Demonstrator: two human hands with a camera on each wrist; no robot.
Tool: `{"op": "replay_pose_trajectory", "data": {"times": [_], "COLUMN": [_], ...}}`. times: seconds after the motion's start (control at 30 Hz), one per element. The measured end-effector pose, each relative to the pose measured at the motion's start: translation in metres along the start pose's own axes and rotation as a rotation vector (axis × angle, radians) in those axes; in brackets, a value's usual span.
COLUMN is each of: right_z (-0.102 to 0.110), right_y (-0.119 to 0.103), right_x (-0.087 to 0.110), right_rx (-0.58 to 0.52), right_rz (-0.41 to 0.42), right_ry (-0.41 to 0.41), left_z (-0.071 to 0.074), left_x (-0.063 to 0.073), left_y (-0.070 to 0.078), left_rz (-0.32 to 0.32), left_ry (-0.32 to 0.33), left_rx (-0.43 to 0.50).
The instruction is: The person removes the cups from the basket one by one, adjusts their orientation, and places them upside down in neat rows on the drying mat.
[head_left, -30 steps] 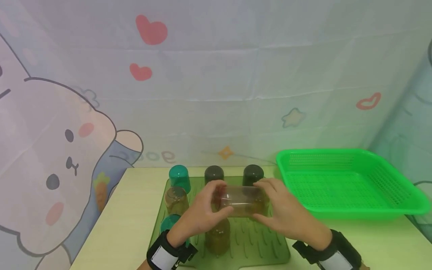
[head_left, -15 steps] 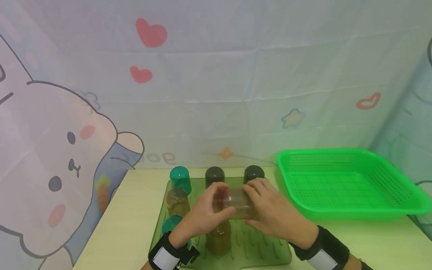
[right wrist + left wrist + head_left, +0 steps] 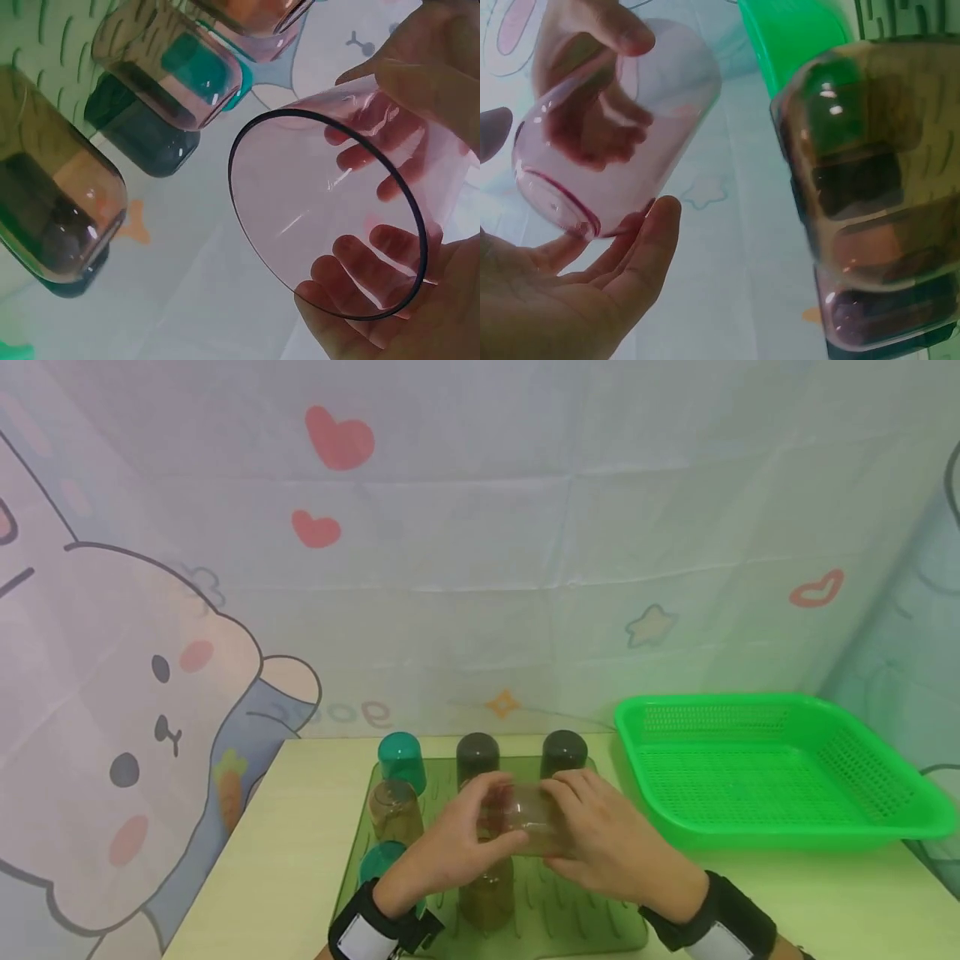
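Note:
Both hands hold a clear pinkish cup on its side over the drying mat. My left hand grips the base end, its thumb in front. My right hand is wrapped around the mouth end. In the left wrist view, the cup's rounded base points at the left hand, and right-hand fingers show through the wall. The right wrist view looks into the mouth of the cup, with a thin dark rim and fingers visible through the glassy wall.
Several upturned cups stand on the mat: a teal cup, two dark cups at the back, an amber cup at left, another teal cup, and an amber cup below the hands. A green basket sits at right.
My right hand has slid left along the cup, from its far end to a closer hold around the mouth end. The cup now tilts slightly down to the right. The left hand keeps its hold.

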State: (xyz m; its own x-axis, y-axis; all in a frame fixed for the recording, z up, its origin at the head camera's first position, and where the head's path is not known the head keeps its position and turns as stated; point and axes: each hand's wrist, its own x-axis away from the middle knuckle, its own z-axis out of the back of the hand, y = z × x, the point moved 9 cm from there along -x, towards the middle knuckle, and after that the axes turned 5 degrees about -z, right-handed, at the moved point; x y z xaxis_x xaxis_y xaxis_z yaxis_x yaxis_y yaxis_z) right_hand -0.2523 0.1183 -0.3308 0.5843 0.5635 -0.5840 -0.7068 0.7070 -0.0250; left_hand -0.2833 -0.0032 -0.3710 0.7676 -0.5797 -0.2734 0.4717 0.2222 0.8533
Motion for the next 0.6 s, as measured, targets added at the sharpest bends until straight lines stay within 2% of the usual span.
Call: {"op": "replay_pose_trajectory", "data": {"times": [0.1, 0.3, 0.4, 0.5, 0.6], "right_z": [0.001, -0.008, -0.017, -0.026, -0.032], "right_y": [0.010, 0.035, 0.042, 0.048, 0.051], "right_x": [0.010, 0.041, 0.057, 0.068, 0.076], "right_rx": [-0.086, -0.300, -0.378, -0.466, -0.540], "right_rz": [-0.095, -0.347, -0.441, -0.494, -0.496], "right_ry": [0.007, -0.018, -0.050, -0.081, -0.097], "left_z": [0.002, 0.012, 0.017, 0.022, 0.025], "left_x": [0.005, 0.015, 0.021, 0.026, 0.029], "left_y": [0.006, 0.011, 0.012, 0.014, 0.015], "left_rz": [-0.012, -0.026, -0.016, -0.010, 0.007], "left_ry": [-0.024, -0.083, -0.104, -0.111, -0.125], "left_rx": [-0.046, -0.336, -0.481, -0.575, -0.605]}}
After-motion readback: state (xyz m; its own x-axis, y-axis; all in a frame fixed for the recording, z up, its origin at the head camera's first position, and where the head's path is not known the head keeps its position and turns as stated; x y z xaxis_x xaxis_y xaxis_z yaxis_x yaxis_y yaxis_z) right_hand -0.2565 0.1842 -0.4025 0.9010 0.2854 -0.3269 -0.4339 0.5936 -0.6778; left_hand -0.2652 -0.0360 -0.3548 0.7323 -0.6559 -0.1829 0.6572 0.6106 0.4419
